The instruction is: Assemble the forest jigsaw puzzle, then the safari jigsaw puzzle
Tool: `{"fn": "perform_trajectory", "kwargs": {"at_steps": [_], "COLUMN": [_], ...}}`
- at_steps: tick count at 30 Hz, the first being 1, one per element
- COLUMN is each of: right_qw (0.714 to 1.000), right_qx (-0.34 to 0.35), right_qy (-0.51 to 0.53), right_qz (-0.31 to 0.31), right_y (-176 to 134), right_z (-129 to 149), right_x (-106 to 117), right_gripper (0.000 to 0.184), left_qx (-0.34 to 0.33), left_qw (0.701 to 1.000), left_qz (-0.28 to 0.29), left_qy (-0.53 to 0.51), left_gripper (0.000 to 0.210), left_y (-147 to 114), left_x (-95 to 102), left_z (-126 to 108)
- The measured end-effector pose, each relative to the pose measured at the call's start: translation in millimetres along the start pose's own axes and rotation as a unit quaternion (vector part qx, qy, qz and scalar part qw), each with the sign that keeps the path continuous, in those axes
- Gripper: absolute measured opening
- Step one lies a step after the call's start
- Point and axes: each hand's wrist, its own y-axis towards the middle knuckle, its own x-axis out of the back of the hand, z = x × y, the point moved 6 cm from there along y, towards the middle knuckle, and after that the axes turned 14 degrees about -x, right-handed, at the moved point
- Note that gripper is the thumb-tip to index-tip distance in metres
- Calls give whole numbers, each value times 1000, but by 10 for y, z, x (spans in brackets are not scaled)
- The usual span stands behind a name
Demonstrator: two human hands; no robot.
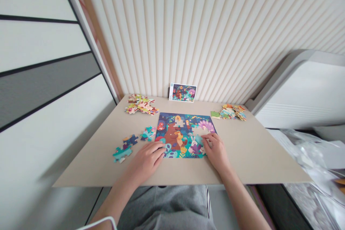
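A colourful jigsaw puzzle (pixel 178 140) with forest animals lies mostly assembled on the table. Bare gaps show in it at the upper middle and toward the right. My left hand (pixel 147 159) rests flat at the puzzle's lower left edge, its fingers stretched out and holding nothing. At the right side, my right hand (pixel 217 151) has its fingertips bent together on a puzzle piece (pixel 198 139) beside the right gap; the fingers partly hide it. Left of the puzzle lie loose teal pieces (pixel 147 133), dark blue pieces (pixel 130 140) and another teal cluster (pixel 122 153).
A picture card (pixel 183 92) of the same scene stands against the ribbed wall panel (pixel 172 36). Piles of other pieces lie at the table's back left (pixel 141 104) and back right (pixel 229 111). The beige table (pixel 256 154) ends close to my lap.
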Motion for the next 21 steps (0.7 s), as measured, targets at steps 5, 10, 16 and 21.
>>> {"fn": "perform_trajectory", "kwargs": {"at_steps": [5, 10, 16, 21], "right_qw": [995, 995, 996, 996], "right_qx": [-28, -38, -38, -38], "right_qy": [44, 50, 37, 31], "right_qz": [-89, -81, -76, -77], "right_y": [7, 25, 24, 25], "right_z": [-161, -213, -203, -236], "right_x": [162, 163, 150, 140], "right_gripper": [29, 29, 29, 31], "left_qx": [-4, -8, -5, -10], "left_qw": [1000, 1000, 1000, 1000], "left_qz": [-6, -10, -9, -10], "left_qy": [0, 0, 3, 2], "left_gripper": [26, 26, 26, 26], "left_y": [14, 11, -7, -4], "left_x": [40, 47, 25, 25], "left_z": [-23, -28, -8, -13]}}
